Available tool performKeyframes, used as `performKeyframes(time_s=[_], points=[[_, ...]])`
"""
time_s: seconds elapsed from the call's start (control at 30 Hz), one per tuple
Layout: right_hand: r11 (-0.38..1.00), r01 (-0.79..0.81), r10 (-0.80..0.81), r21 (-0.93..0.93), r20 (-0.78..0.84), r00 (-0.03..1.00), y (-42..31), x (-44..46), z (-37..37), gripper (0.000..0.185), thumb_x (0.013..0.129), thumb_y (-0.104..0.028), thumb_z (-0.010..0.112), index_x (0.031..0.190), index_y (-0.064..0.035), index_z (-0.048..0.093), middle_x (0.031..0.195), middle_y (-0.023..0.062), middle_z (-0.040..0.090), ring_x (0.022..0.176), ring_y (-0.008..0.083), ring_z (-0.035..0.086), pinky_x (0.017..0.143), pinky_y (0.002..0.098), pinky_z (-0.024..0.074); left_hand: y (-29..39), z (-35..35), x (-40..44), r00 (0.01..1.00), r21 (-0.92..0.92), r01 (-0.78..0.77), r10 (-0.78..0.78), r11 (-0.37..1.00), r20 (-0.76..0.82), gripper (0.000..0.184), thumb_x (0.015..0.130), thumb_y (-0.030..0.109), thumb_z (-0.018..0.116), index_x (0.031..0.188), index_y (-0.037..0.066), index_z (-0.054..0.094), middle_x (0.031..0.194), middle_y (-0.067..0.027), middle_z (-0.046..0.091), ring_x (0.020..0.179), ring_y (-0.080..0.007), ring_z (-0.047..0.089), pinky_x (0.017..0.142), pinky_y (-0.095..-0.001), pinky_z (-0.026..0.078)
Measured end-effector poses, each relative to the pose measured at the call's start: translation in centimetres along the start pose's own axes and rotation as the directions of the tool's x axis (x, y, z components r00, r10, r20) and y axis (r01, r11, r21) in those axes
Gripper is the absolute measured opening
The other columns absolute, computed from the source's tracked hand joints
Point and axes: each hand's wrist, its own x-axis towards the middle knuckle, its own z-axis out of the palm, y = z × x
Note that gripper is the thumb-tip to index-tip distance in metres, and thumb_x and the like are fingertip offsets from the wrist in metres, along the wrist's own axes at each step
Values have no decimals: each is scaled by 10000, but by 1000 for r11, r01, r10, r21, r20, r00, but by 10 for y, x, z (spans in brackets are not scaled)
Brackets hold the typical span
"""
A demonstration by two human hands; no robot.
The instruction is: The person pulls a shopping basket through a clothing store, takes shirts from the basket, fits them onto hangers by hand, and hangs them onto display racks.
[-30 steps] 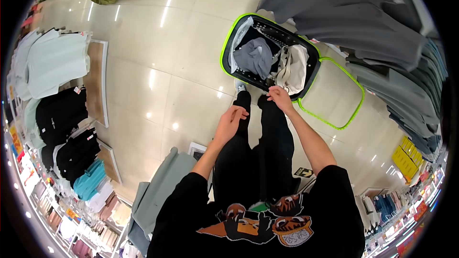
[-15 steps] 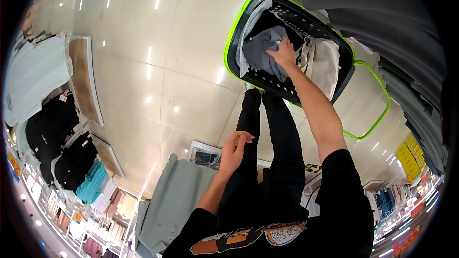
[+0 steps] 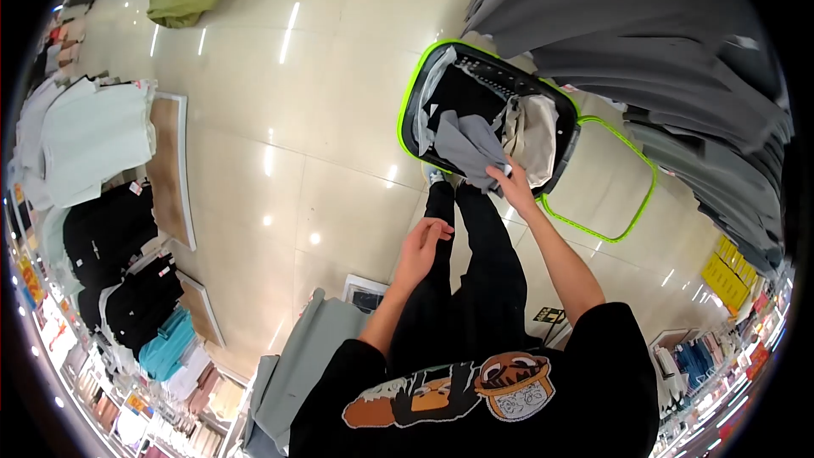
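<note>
My right hand point(image 3: 515, 186) pinches a grey cloth garment point(image 3: 471, 141) near its edge, with a small white tag by the fingers. The garment stretches from the hand into a black shopping basket point(image 3: 563, 140) with a bright green rim. Inside the basket, a cream cloth bag point(image 3: 532, 137) is at the right, and black fabric point(image 3: 469, 93) lies behind the grey piece. A pale, thin sheet point(image 3: 434, 85) lines the left wall. My left hand point(image 3: 420, 248) hovers above my legs, holding nothing, its fingers loosely bent and a little apart.
The basket's green handle point(image 3: 649, 195) is folded out to the right. Grey garments point(image 3: 644, 34) hang close beside the basket. Stacked shirts point(image 3: 93, 144) lie on low stands at the left. A grey-green garment point(image 3: 309, 352) hangs at lower left. Glossy floor tiles point(image 3: 339, 102) lie between.
My right hand has drawn the grey garment toward me, to the basket's near edge. The view has shifted, and my left hand stays over my legs.
</note>
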Motion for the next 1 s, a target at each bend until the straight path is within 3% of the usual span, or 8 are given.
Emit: performKeyframes(time_s=[0.13, 0.33, 0.43, 0.53, 0.6, 0.67, 0.8, 1.0], points=[[890, -245, 297, 385, -81, 951, -110, -60, -33, 423, 863, -227, 688, 1192, 37, 649, 1088, 70, 685, 1004, 143, 604, 902, 278, 452, 41, 0, -2, 996, -42, -63, 65, 997, 55, 225, 1062, 154, 493, 1108, -29, 614, 1060, -106, 709, 963, -183, 670, 887, -308, 514], [827, 40, 148, 561, -286, 947, -207, -120, -64, 213, 843, -166, 659, 981, -5, 631, 949, 33, 640, 906, 130, 576, 821, 280, 451, 136, 21, -4, 961, -12, 0, 3, 1000, 276, 437, 1059, 361, 496, 1313, 12, 566, 1314, -137, 636, 1192, -232, 620, 996, -395, 492], [895, 164, -51, 414, -270, 962, -250, -161, -74, 317, 841, -125, 661, 1116, 28, 618, 987, 45, 653, 887, 134, 584, 802, 284, 474, 198, 51, -6, 862, -262, 264, -105, 928, 496, 799, 1019, 626, 395, 1546, 35, 287, 1537, -156, 423, 1400, -327, 440, 1099, -529, 413], [866, 389, -330, 314, -226, 917, -286, -200, -82, 398, 842, -133, 669, 1195, 40, 606, 1018, 43, 660, 897, 140, 594, 799, 293, 486, 255, 76, 1, 795, -423, 368, -44, 828, 605, 807, 1007, 617, 448, 1564, 61, 266, 1572, -146, 374, 1411, -292, 424, 1128, -531, 367], [882, 383, -288, 276, -326, 900, -259, -211, -83, 449, 830, -132, 672, 1235, 44, 591, 1004, 76, 665, 899, 157, 602, 802, 302, 481, 287, 100, -6, 777, -455, 328, 37, 828, 628, 773, 998, 573, 516, 1542, 60, 320, 1548, -134, 414, 1413, -275, 420, 1147, -496, 344], [854, 497, -520, -153, -276, 808, -273, -231, -97, 371, 808, -123, 675, 1140, 26, 603, 941, 117, 647, 866, 175, 593, 797, 312, 477, 307, 118, -8, 831, -414, 283, -5, 865, 556, 691, 992, 466, 593, 1493, 33, 398, 1502, -120, 478, 1388, -252, 451, 1145, -432, 353], [908, 420, -399, 1, -307, 864, -297, -260, -123, 233, 795, -116, 673, 946, -2, 538, 816, 104, 577, 799, 180, 535, 773, 314, 451, 330, 152, -17, 840, -367, 181, 51, 912, 540, 578, 970, 338, 656, 1407, -4, 492, 1400, -104, 580, 1299, -246, 535, 1127, -387, 379], [925, 352, -261, 142, -436, 861, -261, -262, -159, 231, 831, -76, 643, 1031, -8, 550, 902, 59, 582, 893, 133, 550, 842, 296, 448, 355, 216, -38, 886, -264, 43, 85, 963, 455, 589, 940, 275, 693, 1422, 22, 468, 1385, -102, 569, 1275, -265, 544, 1077, -415, 432]])
